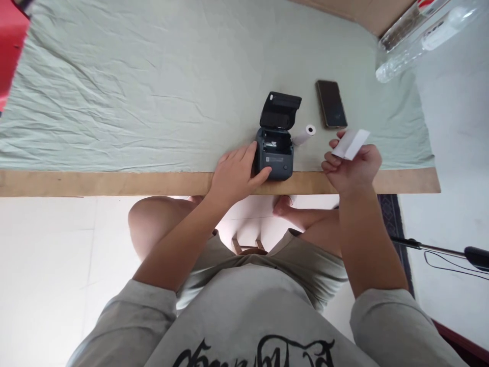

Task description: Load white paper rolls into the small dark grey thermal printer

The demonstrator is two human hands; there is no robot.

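A small dark label printer (278, 162) sits near the front edge of the table with its lid (280, 109) swung up and its paper bay showing. My left hand (237, 171) grips the printer's left side, thumb at the front corner and fingers along the side. Beside the bay, on the right, lies a white paper roll (304, 135), its core end facing up and right. Held in the closed fingers of my right hand (355, 165) is a folded white piece of paper (350, 145), raised above the table edge; whether it is wound into a roll I cannot tell.
A dark phone (331, 104) lies behind my right hand on the pale green cloth (171, 92). Clear plastic bottles (424, 46) lie at the far right by a cardboard box (344, 10). A red object (11, 46) is at the far left. The wooden table edge (107, 183) runs along the front.
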